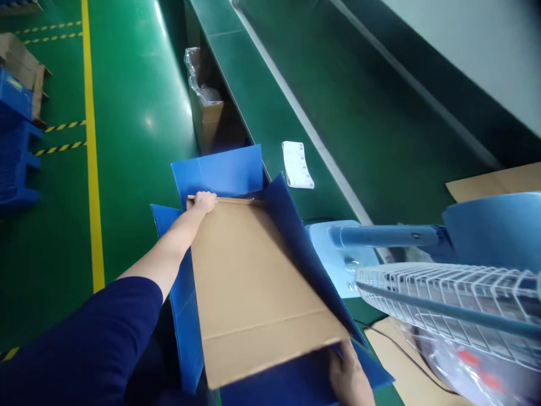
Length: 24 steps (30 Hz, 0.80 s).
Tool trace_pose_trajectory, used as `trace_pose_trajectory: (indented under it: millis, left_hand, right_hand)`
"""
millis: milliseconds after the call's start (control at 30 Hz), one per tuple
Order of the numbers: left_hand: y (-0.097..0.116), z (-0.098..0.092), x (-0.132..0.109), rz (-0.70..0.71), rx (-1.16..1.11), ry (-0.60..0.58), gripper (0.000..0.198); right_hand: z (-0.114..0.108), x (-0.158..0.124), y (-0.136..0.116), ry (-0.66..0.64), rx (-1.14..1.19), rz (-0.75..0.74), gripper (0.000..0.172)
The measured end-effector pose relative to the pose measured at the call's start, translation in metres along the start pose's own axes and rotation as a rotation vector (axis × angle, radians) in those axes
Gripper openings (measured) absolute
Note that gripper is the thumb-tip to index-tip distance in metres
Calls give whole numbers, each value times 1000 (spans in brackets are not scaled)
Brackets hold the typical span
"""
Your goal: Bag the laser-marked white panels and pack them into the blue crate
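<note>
A brown cardboard sheet [257, 276], creased across its near end, lies tilted within the raised flaps of a blue box [220, 169]. At the sheet's far left corner, my left hand [205, 201] is closed over the edge. My right hand [349, 369] grips the near right corner, its fingers partly hidden under the cardboard. Blue flaps stand up on the sheet's left, far and right sides. What lies beneath the sheet is hidden.
Right of the box stands a light blue fan [448, 299] with a white wire guard. A folded white label strip [298, 164] rests on the green bench [236, 62]. Beneath it is a carton [211, 121] with clear plastic. Blue pallets [17, 163] stand far left.
</note>
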<state>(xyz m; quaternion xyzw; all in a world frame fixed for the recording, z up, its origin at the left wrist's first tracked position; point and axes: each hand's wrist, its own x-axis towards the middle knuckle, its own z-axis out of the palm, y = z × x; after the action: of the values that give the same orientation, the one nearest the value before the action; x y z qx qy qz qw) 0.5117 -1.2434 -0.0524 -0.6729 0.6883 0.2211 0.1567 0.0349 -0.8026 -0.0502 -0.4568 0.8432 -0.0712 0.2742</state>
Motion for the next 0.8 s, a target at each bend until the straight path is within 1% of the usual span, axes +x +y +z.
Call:
trace_pose_trajectory:
  millis: [100,167,200,233,267,300,333,367,400,467,533,600,667,733,800]
  left_hand:
    - [-14,23,-4,-64,-17,68,47]
    - [-16,41,-15,-80,-14,128,54]
    - [-14,51,-24,-55,-11,165,57]
    - [-10,63,-35,8,-3,195,60]
    - [-6,76,-47,112,9,203,61]
    - [-2,90,-60,238,25,187,63]
    - [2,104,-73,363,41,143,65]
    - [5,120,-85,456,57,76,68]
    - [7,135,-95,502,70,0,75]
    - [9,162,-106,479,81,-113,91]
    - [9,183,-108,441,85,-160,101]
    - [9,195,-103,448,91,-167,105]
    - [10,197,-96,458,94,-174,106]
    - [13,191,-93,441,103,-200,107]
    - [19,177,-92,412,127,-253,106]
  right_hand:
    - [4,-11,0,37,127,152,103]
    - [11,-16,-11,26,98,212,112]
    - [15,-18,-20,16,74,212,119]
    - [20,-19,-30,5,54,208,126]
    - [26,-19,-41,-3,42,214,133]
    - [31,-18,-52,-4,37,235,139]
    - [37,-16,-61,2,39,265,140]
    - [41,-14,-68,9,46,296,138]
    - [45,-11,-73,13,54,321,134]
    - [52,-7,-78,18,67,342,123]
    - [57,-5,-80,11,55,347,114]
    - [61,-5,-83,-12,19,350,109]
    - [64,-7,-92,-44,-16,341,107]
    - [66,-9,-103,-83,-42,327,106]
    - [67,-10,-112,-111,-57,318,105]
